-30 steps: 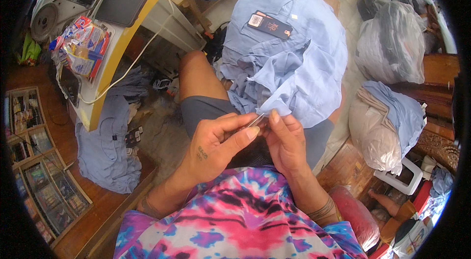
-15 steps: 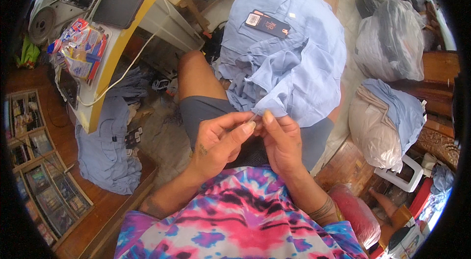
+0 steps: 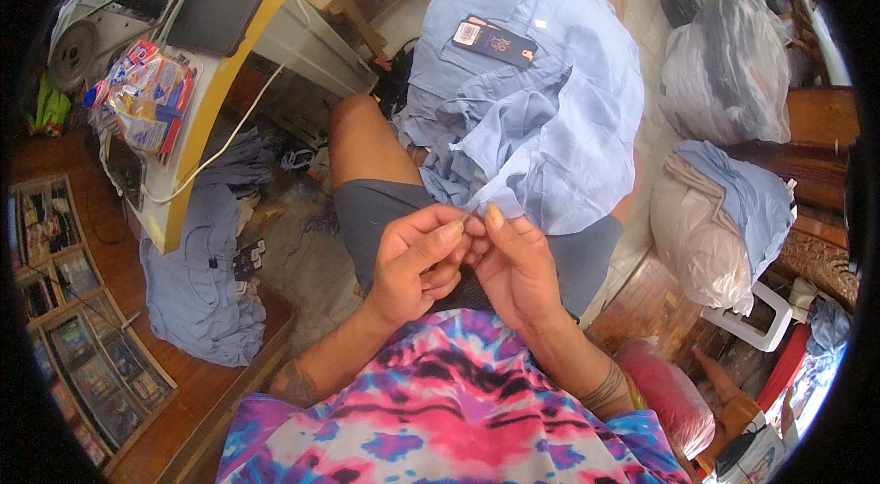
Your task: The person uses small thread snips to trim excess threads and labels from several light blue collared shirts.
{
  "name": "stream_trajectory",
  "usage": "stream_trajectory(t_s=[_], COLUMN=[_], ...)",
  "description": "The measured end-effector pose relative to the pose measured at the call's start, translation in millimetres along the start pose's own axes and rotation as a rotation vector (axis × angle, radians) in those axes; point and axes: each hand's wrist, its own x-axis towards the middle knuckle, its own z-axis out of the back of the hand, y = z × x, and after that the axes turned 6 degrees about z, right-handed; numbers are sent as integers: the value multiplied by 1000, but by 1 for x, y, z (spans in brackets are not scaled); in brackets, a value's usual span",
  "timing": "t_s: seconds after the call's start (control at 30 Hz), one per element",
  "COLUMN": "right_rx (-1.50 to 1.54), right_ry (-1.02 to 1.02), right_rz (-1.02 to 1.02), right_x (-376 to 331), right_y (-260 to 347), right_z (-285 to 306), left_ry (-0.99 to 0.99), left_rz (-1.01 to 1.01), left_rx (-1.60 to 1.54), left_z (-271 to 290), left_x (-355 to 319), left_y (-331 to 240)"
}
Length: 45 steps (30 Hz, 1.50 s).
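Side by side, the left hand pinches a thin object and the right hand a light-blue buttoned garment across the lap — edge work seemingly unfinished, a dark hang tag already on top.

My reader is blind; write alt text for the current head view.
A person sits, right hand pinching the edge of a light-blue garment over their grey shorts, left hand pinched beside it. A dark tag lies on the garment; a yellow-edged table stands at left.
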Motion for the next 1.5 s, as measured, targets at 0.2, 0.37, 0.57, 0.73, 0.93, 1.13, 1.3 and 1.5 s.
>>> stream_trajectory(t_s=[0.2, 0.37, 0.57, 0.73, 0.93, 1.13, 1.3, 1.5], right_rx=[49, 28, -141, -172, -306, -464, -448, -413], right_ry=[-3, -52, -142, -133, -120, -132, -133, -155], right_rz=[-42, -39, 123, 157, 207, 219, 243, 271], right_x=[0, -2, -2, -1, 0, -1, -1, -3], right_y=[2, 5, 8, 6, 4, 8, 10, 10], right_z=[4, -8, -12, -8, -2, 1, 2, -3], left_ry=[100, 115, -112, -228, -296, -230, -210, -222], left_rz=[60, -11, -348, -427, -582, -519, -369, -147], left_rx=[-234, -228, 682, 852, 991, 1123, 918, 440], left_z=[6, 5, -13, -27, -18, -16, -11, -16], left_x=[5, 13, 2, -2, 16, 31, 39, 40], left_y=[2, -11, -25, -21, -17, -30, -24, -23])
